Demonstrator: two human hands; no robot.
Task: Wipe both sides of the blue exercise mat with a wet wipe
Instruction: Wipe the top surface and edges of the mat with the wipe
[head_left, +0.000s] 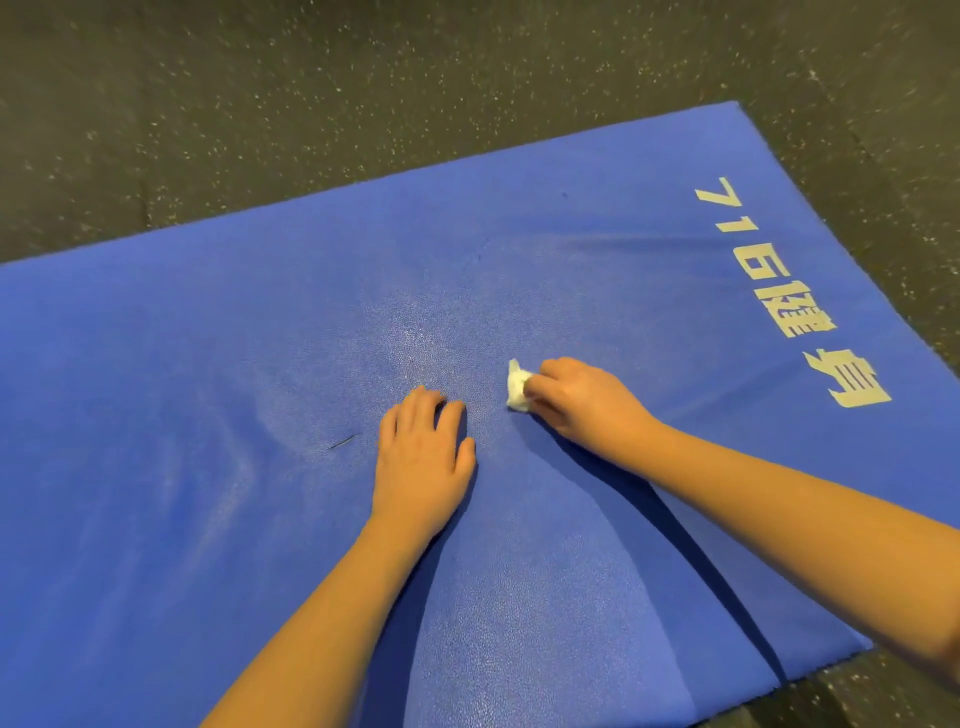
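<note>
Head view: I observe the blue exercise mat (249, 364) lying flat on a dark speckled rubber floor (311, 104), filling most of the frame. Pale printed lettering (789, 296) runs along the mat's right end. My left hand (423, 462) rests palm down on the mat near its middle, fingers straight and close together, holding nothing. My right hand (582, 400) lies just to the right of it, the two hands apart, fingers curled around a wadded white wet wipe (517, 387), which sits against the mat surface. A thin dark strand or mark (343, 441) lies on the mat just left of the left hand; I cannot tell which.
</note>
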